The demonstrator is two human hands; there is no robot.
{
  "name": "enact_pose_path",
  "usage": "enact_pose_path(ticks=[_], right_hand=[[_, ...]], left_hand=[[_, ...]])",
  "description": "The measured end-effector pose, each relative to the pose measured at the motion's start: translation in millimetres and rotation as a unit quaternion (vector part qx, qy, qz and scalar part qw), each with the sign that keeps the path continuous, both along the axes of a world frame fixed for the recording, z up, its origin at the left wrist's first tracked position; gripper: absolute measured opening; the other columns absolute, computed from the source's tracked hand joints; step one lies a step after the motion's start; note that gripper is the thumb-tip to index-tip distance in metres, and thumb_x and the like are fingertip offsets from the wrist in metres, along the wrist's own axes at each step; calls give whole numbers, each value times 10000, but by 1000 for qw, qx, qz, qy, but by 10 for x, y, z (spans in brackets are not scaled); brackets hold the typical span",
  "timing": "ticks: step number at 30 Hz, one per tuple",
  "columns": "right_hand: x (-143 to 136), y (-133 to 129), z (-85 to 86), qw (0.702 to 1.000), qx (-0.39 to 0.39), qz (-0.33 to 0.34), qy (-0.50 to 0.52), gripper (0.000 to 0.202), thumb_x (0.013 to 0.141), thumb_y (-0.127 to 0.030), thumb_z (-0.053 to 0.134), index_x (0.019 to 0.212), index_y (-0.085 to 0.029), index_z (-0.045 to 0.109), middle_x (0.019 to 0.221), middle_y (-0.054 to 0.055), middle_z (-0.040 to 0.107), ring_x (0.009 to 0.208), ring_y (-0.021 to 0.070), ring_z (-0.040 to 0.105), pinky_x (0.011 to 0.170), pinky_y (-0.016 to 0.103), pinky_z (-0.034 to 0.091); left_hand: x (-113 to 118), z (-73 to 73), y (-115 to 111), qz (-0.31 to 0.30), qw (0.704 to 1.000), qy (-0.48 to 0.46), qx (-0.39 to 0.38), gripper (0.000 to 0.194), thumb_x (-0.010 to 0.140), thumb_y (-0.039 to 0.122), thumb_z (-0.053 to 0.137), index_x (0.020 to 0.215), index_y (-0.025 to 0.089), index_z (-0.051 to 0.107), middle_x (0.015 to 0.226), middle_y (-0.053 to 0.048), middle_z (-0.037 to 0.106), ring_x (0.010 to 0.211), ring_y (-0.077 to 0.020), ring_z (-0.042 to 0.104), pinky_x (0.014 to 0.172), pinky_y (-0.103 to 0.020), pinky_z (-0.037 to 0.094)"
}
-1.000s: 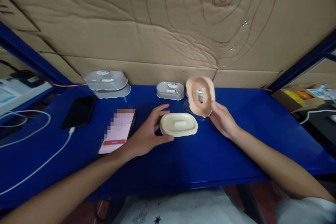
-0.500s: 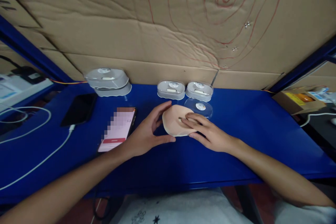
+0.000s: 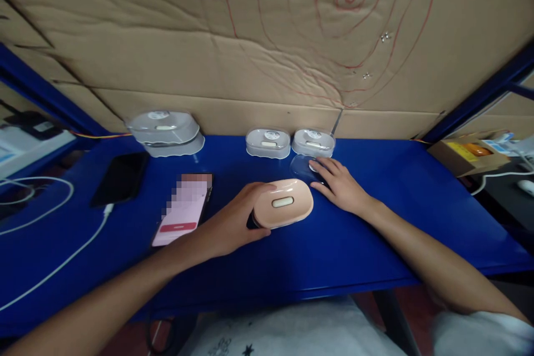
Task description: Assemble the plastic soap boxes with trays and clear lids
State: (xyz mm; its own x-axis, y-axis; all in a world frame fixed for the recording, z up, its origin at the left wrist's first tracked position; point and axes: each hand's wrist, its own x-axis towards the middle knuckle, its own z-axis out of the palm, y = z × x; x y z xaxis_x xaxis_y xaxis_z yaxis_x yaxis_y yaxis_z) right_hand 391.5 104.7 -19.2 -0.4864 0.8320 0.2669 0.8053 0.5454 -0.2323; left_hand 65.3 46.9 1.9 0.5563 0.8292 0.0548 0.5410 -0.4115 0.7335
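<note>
My left hand holds a peach-coloured oval box by its left end, thumb on the near side and fingers on the far side. A cream oblong piece sits in a recess on its top. To the right, my right hand rests over a clear plastic oval lid on the table. Its fingers are stretched and spread, with the thumb apart, and they hide much of the lid and its round sticker.
Behind stand two grey boxes with clear covers and a stack of similar boxes. On the left lie a lit phone and a dark phone on a white cable. Cardboard walls the blue table's back.
My right hand has left the peach box and moved to the clear lid. The box now shows its top with the cream piece, still held by my left hand.
</note>
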Motion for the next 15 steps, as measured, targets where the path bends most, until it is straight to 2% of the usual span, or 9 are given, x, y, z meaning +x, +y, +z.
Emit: enact_pose_path(ticks=[3, 6, 8, 10, 12, 15], right_hand=[[-32, -50, 16, 991, -31, 23, 130, 563, 1127, -553, 332, 1589, -272, 490, 1607, 139, 541, 1502, 329, 492, 1233, 620, 407], [-107, -188, 61, 962, -70, 86, 251, 521, 1155, -474, 256, 1626, -321, 421, 1630, 89, 524, 1506, 269, 504, 1261, 565, 405], [-158, -279, 79, 958, -68, 155, 232, 538, 1147, -488, 305, 1652, -319, 380, 1664, 102, 472, 1550, 282, 440, 1279, 569, 380], [-196, -343, 85, 960, -55, 218, 165, 569, 1134, -481, 382, 1673, -303, 344, 1687, 123, 420, 1596, 296, 351, 1298, 578, 345], [-216, -372, 93, 961, -47, 249, 112, 581, 1134, -439, 407, 1686, -285, 314, 1692, 139, 392, 1617, 296, 298, 1303, 574, 340], [-217, -371, 119, 959, -28, 268, 86, 594, 1129, -410, 430, 1690, -263, 299, 1676, 156, 401, 1617, 309, 287, 1293, 577, 360]], left_hand=[[2, -9, 19, 15, 999, -30, -32, 853, 810, 290, 864, 1532, 288, 409, 1626, -139, 468, 1506, -372, 474, 1276, -604, 337], [14, -21, 64, 41, 983, -132, -120, 956, 752, 355, 925, 1540, 314, 386, 1596, -146, 496, 1467, -385, 525, 1221, -612, 417], [27, -38, 85, 48, 959, -208, -187, 1033, 718, 344, 949, 1564, 335, 356, 1556, -147, 532, 1434, -379, 568, 1170, -592, 482], [44, -53, 87, 43, 935, -261, -237, 1108, 684, 286, 967, 1591, 358, 335, 1560, -146, 535, 1398, -372, 607, 1131, -575, 525], [60, -60, 74, 36, 917, -289, -274, 1140, 668, 225, 967, 1607, 379, 340, 1627, -147, 482, 1355, -367, 645, 1093, -562, 561], [78, -47, 53, 48, 899, -307, -307, 1142, 650, 176, 963, 1612, 379, 383, 1682, -141, 438, 1332, -372, 663, 1056, -555, 591]])
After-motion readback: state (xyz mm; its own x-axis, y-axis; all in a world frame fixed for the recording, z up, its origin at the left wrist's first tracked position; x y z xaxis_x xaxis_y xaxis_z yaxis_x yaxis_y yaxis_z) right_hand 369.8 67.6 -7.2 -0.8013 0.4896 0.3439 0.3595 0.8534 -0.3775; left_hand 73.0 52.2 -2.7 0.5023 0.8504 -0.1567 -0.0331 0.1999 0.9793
